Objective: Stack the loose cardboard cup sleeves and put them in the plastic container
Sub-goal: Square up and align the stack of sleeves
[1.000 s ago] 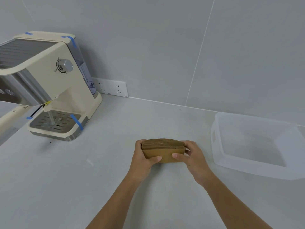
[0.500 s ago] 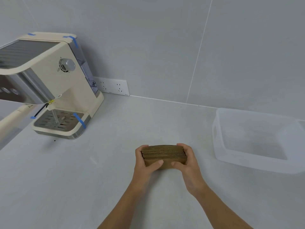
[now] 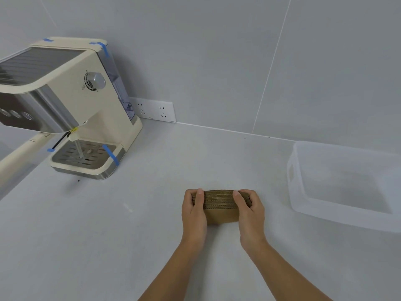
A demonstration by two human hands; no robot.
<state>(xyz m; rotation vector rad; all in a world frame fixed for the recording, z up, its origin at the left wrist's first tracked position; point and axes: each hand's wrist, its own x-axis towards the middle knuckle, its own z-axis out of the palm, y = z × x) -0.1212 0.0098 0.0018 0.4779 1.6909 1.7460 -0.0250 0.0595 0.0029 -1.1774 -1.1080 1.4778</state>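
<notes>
A stack of brown cardboard cup sleeves stands on edge on the grey counter, its corrugated edges facing up. My left hand clasps its left end and my right hand clasps its right end, thumbs lying over the top. The translucent plastic container sits on the counter to the right, apart from the stack, and looks to hold nothing.
A cream espresso machine with blue tape strips stands at the back left. A white wall socket strip runs along the base of the grey tiled wall. Bare grey counter spreads to the left and front.
Both hands have shifted their grip from pinching the front of the stack to clasping its ends with thumbs on top. The stack has squared up and stayed in about the same spot.
</notes>
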